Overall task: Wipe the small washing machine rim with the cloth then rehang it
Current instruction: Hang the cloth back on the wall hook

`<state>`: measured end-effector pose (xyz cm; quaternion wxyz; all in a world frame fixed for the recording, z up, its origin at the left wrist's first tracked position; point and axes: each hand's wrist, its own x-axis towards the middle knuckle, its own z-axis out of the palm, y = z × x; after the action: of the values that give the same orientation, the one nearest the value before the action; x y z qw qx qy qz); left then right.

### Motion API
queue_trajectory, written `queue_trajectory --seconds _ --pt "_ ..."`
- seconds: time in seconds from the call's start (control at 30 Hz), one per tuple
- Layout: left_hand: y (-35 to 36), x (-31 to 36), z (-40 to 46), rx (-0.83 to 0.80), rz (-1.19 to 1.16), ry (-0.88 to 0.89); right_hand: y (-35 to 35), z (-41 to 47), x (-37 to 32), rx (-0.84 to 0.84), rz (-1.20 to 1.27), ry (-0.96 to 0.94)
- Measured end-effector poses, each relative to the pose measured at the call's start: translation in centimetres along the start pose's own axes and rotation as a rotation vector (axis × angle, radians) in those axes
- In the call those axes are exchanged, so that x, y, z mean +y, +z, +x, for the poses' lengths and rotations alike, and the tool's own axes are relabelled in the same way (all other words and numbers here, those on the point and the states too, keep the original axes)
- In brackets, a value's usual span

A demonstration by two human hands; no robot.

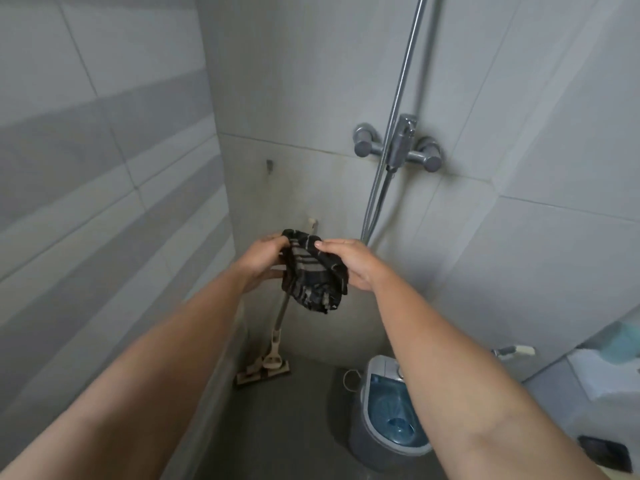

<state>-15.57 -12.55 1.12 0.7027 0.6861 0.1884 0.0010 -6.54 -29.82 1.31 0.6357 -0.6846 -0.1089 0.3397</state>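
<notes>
A dark checked cloth (313, 275) hangs bunched between both my hands, held up in front of the tiled wall. My left hand (265, 261) grips its left edge and my right hand (349, 263) pinches its top right corner. Above and to the left, a small metal hook (269, 165) sticks out of the wall, bare. The small washing machine (388, 410) stands on the floor at the lower right, lid open, its blue tub showing; my right forearm hides part of its grey rim (363, 393).
A squeegee mop (268, 358) leans in the corner behind the cloth. A shower mixer (398, 145) with a metal hose is mounted on the wall above right. A white toilet edge (595, 372) lies at far right.
</notes>
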Motion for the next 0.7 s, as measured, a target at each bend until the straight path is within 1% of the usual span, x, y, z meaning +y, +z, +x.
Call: queue_trajectory --seconds 0.17,0.27,0.37,0.43,0.53,0.7 --pt "-3.0 3.3 0.3 0.028 0.015 0.058 3.0 1.8 -4.3 0.097 -0.263 -0.137" --pt "-4.2 4.5 0.9 0.01 -0.004 0.095 4.8 3.8 -6.4 0.153 -0.348 -0.224" --pt "-5.6 5.1 2.4 0.02 0.114 0.161 6.0 5.9 -8.2 0.2 -0.405 -0.304" --pt "-6.8 5.3 4.1 0.088 0.17 0.195 6.2 8.0 -8.9 0.229 -0.488 -0.348" --pt "-9.1 5.8 7.2 0.21 0.398 0.299 6.4 11.8 -9.8 0.277 -0.643 -0.416" --pt "-12.1 7.1 13.5 0.32 0.684 0.488 6.3 17.5 -11.3 0.328 -0.805 -0.535"
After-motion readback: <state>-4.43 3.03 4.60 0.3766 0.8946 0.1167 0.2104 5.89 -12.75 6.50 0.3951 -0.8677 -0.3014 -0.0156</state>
